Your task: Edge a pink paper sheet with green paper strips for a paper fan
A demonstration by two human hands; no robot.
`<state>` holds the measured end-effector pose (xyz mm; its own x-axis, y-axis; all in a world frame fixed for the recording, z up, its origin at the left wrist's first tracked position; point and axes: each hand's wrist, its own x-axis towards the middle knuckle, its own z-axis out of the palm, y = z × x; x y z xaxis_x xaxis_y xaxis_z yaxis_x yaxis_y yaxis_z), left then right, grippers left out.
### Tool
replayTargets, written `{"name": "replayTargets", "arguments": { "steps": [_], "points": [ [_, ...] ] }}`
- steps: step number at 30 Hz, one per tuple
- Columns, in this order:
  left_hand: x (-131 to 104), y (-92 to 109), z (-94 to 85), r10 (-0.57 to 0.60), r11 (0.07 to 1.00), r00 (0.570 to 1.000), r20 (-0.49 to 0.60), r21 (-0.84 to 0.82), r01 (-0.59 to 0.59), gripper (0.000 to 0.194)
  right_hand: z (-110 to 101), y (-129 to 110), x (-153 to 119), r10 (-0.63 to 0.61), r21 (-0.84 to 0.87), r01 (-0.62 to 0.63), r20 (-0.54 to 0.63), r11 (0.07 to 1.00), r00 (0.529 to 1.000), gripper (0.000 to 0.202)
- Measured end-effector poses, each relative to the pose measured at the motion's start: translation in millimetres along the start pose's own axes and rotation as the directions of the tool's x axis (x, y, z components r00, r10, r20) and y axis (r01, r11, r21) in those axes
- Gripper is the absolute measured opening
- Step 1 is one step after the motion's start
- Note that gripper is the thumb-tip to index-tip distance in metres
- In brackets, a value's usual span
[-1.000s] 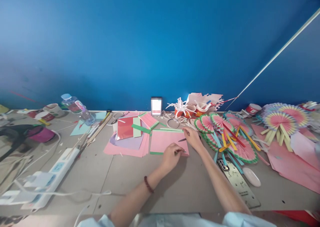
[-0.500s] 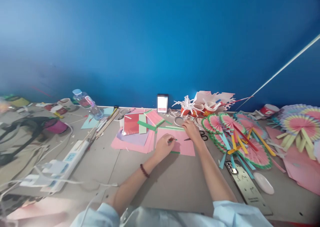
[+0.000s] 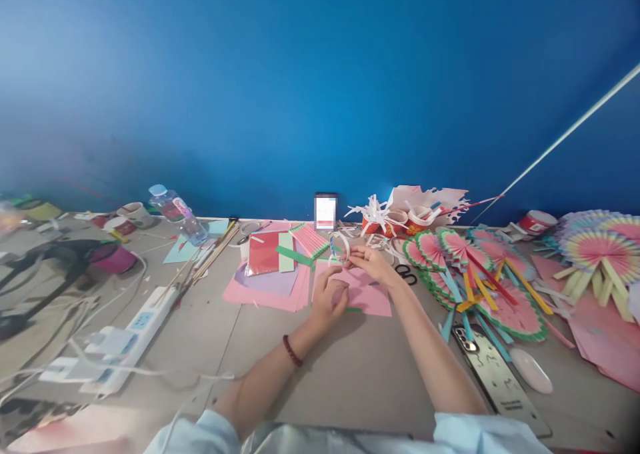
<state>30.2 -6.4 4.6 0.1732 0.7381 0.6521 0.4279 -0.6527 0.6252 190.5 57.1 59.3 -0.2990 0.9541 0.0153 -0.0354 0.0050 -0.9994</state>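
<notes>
My right hand is closed on a roll of clear tape, pinching its right side and holding it up above the pink paper. Just below the roll, my left hand has curved fingers with the thumb apart from them. Its fingertips are close to the roll's lower edge; whether they touch a tape end is too small to tell. A narrow green paper strip lies near the front edge of the pink sheet. Beyond my hands rests a pink-and-green pleated paper.
Black-handled scissors lie right of my right hand. Finished paper fans, a phone and a white mouse fill the right. A power strip, a bottle and sticks are on the left.
My right hand has picked up the tape roll from the back of the table and brought it left and nearer. My left hand's pinch has loosened and its fingers have spread toward the roll.
</notes>
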Motion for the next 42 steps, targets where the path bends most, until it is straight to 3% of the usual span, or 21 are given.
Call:
{"name": "replayTargets", "arguments": {
  "steps": [2, 5, 10, 14, 17, 21, 25, 32, 38, 42],
  "points": [
    [-2.7, 0.3, -0.2, 0.001, 1.000, 1.000, -0.026, 0.025, -0.001, 0.009, 4.5, -4.7, -4.5, 0.008, 0.024, -0.009, 0.049, 1.000, 0.999, 0.030],
    [-4.6, -0.5, 0.6, 0.000, 0.999, 0.999, -0.043, 0.032, 0.002, 0.006, 6.3, -8.6, -10.2, 0.040, 0.045, -0.041, 0.028, 0.998, 0.999, 0.029],
    [-0.6, -1.0, 1.4, -0.025, 0.996, 0.999, -0.040, -0.089, 0.022, 0.010, 5.6, -7.1, -20.5, 0.132, 0.177, -0.131, 0.005, 0.975, 0.991, 0.030],
    [1.9, 1.0, 1.0, -0.081, 0.970, 0.994, 0.076, -0.223, 0.096, 0.012, 5.5, -5.5, -25.0, 0.183, 0.297, -0.175, 0.002, 0.939, 0.983, 0.029],
    [1.6, 3.1, 1.8, -0.097, 0.973, 0.985, 0.141, -0.197, 0.124, 0.014, 5.6, -9.1, -24.0, 0.176, 0.354, -0.147, -0.050, 0.924, 0.983, 0.029],
    [1.3, -0.5, 4.6, -0.084, 0.988, 0.996, 0.032, -0.128, 0.087, 0.014, 7.1, -13.5, -21.4, 0.150, 0.452, -0.083, -0.115, 0.888, 0.982, 0.028],
    [3.3, -12.5, 7.2, -0.155, 0.967, 0.988, -0.016, -0.208, 0.149, 0.015, 8.6, -10.8, -20.3, 0.154, 0.505, -0.073, -0.121, 0.860, 0.980, 0.028],
    [10.3, -29.2, 9.2, -0.445, 0.827, 0.895, 0.004, -0.381, 0.413, 0.013, 3.0, -4.3, -28.2, 0.155, 0.506, -0.062, -0.144, 0.860, 0.977, 0.028],
    [25.1, -47.8, -5.7, -0.570, 0.778, 0.803, -0.175, -0.429, 0.459, 0.017, -1.4, 3.5, -43.1, 0.056, 0.432, 0.051, -0.230, 0.901, 0.972, 0.027],
    [33.5, -52.9, -11.9, -0.558, 0.799, 0.807, -0.195, -0.390, 0.458, 0.018, -0.2, 14.1, -50.2, 0.029, 0.351, 0.061, -0.246, 0.934, 0.969, 0.025]
  ]
}}
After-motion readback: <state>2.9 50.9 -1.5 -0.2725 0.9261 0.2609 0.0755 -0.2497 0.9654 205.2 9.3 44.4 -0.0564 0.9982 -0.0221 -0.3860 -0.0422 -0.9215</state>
